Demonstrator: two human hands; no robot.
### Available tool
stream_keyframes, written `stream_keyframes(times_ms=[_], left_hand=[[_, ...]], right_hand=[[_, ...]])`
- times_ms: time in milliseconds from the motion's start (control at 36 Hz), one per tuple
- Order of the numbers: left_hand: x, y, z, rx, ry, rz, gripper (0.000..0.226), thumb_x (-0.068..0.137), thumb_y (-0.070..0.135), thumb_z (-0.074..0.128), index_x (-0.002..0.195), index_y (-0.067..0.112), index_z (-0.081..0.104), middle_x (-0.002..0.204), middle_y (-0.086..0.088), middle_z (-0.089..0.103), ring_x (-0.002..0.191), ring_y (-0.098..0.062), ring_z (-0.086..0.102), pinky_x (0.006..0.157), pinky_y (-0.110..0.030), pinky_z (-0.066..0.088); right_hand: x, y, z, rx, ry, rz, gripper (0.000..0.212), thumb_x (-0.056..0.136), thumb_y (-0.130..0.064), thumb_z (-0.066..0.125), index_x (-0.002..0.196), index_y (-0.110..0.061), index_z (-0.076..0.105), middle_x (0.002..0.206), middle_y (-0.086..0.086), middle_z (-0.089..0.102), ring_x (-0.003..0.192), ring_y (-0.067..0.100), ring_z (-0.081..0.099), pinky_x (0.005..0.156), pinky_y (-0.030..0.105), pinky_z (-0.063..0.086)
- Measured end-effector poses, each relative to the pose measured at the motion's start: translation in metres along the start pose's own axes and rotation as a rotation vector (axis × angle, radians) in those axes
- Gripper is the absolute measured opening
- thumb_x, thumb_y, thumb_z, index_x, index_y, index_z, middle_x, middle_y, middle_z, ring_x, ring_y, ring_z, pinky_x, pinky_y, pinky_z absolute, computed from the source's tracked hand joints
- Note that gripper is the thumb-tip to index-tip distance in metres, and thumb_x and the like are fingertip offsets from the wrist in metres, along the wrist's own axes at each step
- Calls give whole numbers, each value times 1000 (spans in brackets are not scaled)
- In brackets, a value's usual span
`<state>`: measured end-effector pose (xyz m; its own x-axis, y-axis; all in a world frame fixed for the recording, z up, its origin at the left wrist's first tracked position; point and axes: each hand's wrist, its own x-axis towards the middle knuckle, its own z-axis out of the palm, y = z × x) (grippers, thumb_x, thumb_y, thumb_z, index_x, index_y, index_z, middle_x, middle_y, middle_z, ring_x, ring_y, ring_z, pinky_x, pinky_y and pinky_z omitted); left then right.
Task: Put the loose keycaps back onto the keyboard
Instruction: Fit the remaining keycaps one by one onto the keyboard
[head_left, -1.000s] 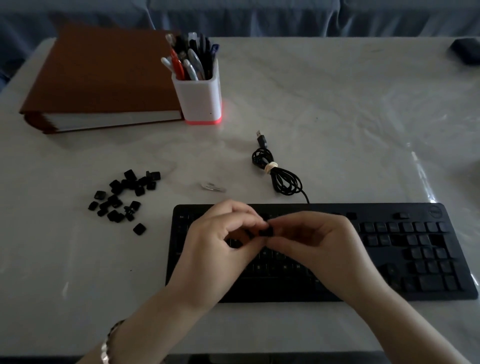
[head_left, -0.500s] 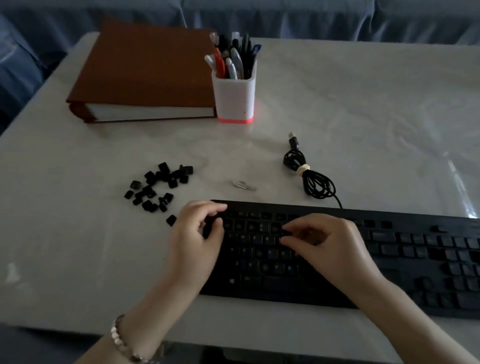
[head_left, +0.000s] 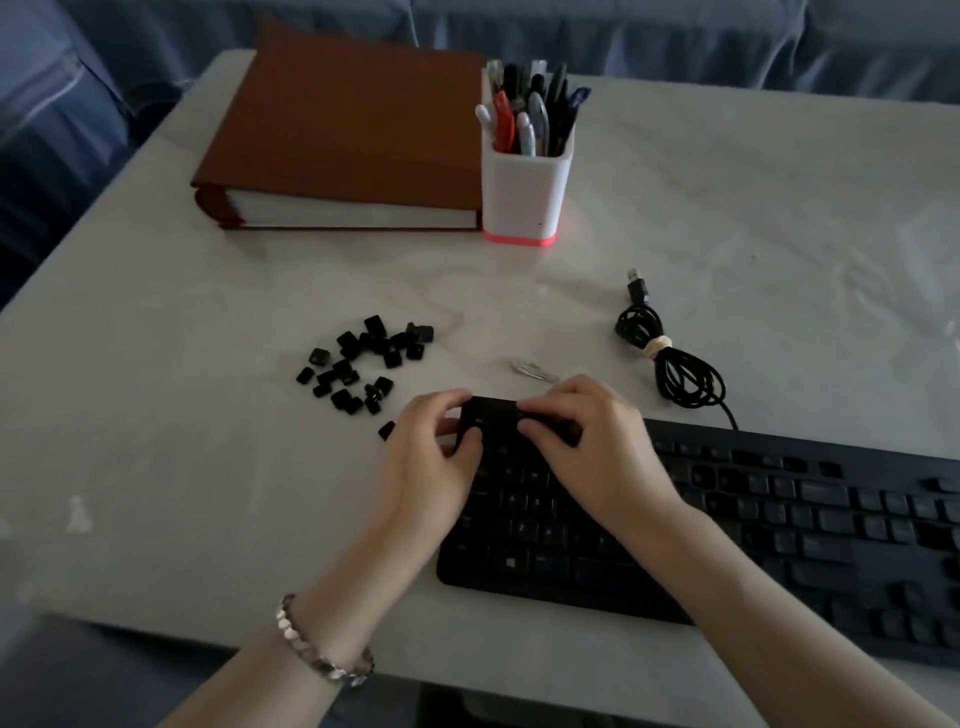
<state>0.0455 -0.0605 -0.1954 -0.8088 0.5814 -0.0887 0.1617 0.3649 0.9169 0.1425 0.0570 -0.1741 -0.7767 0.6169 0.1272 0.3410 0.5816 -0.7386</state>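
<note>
Crowding the far side of the pale table (head_left: 156, 467): a thick brown binder (head_left: 337, 130) and, just beside its right end, a white pen holder (head_left: 527, 197) full of pens. Nearer, a coiled black cable (head_left: 675, 374) behind the keyboard (head_left: 779, 519), a small metal piece (head_left: 535, 370) just beyond the knuckles, and the loose keycaps (head_left: 363, 364) heaped on the table left of the keyboard's far-left corner, with one stray just beside the left hand (head_left: 431, 467). Left fingers curled round that corner, thumb down on the key face. Right hand (head_left: 597, 447) close beside it, fingers bent, tips pressing on the top rows; pinching a cap or not, impossible to tell. Keyboard's right end cut off by the frame, key legends too dim to read. Beaded bracelet (head_left: 322, 654) on the left wrist.
</note>
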Motion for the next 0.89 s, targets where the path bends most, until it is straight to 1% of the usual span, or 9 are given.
stream_keyframes(times_ms=[83, 167, 250, 389, 528, 639, 806, 861, 889], left_hand=[[0, -3, 0, -12, -12, -26, 29, 89, 4, 58, 112, 21, 60, 113, 1, 61, 93, -5, 62, 80, -24, 53], [0, -5, -1, -29, -10, -31, 29, 89, 4, 58, 111, 23, 60, 114, 0, 62, 94, -8, 62, 82, -29, 54], [1, -6, -1, -46, -18, -52, 29, 90, 6, 58, 110, 27, 60, 112, -1, 63, 93, -10, 64, 81, -31, 55], [1, -6, 1, -42, 0, -50, 29, 90, 6, 58, 108, 28, 60, 108, 1, 65, 87, -6, 64, 74, -22, 53], [1, -5, -2, -27, -9, -59, 30, 90, 7, 58, 118, 18, 62, 104, 2, 64, 85, -4, 63, 73, -19, 53], [1, -4, -3, 6, -27, -36, 30, 91, 6, 57, 118, 17, 61, 101, 7, 62, 83, -1, 62, 68, -12, 49], [1, 0, -18, 250, 22, 150, 24, 89, 4, 58, 112, 9, 64, 105, 3, 59, 80, 1, 56, 72, -2, 39], [4, -5, -28, 396, 100, 226, 25, 83, -3, 62, 107, 2, 66, 105, -5, 61, 80, -9, 58, 75, -2, 37], [5, -9, -32, 465, 130, 237, 25, 79, -5, 65, 104, -1, 67, 104, -9, 62, 82, -19, 61, 77, -9, 40]], right_hand=[[2, 8, 11, -106, 17, -55, 17, 76, -13, 73, 94, -13, 75, 85, -7, 50, 87, 13, 48, 81, 4, 31], [0, 9, 15, -147, 63, -106, 20, 73, -20, 68, 90, -14, 76, 82, -1, 56, 82, 21, 53, 77, 23, 42], [-1, 10, 16, -160, 102, -157, 20, 71, -19, 67, 88, -14, 76, 80, 2, 58, 78, 24, 55, 69, 31, 48], [-1, 11, 19, -165, 124, -203, 19, 70, -18, 68, 88, -15, 76, 78, 2, 58, 74, 26, 56, 63, 38, 51], [1, 10, 19, -194, 119, -236, 18, 69, -17, 68, 84, -14, 77, 75, 3, 58, 71, 26, 57, 60, 37, 51], [-1, 12, 19, -302, 141, -328, 14, 74, -16, 66, 83, -13, 76, 75, 1, 58, 71, 20, 54, 54, 26, 43], [-2, 11, 20, -519, 230, -504, 22, 83, -17, 54, 75, -10, 73, 72, 4, 59, 65, 24, 57, 51, 30, 45], [-1, 15, 20, -546, 216, -551, 22, 83, -18, 53, 81, -10, 73, 75, 4, 60, 68, 23, 58, 53, 31, 46], [0, 17, 19, -557, 203, -570, 23, 83, -19, 52, 84, -10, 73, 76, 4, 61, 71, 23, 58, 55, 31, 46]])
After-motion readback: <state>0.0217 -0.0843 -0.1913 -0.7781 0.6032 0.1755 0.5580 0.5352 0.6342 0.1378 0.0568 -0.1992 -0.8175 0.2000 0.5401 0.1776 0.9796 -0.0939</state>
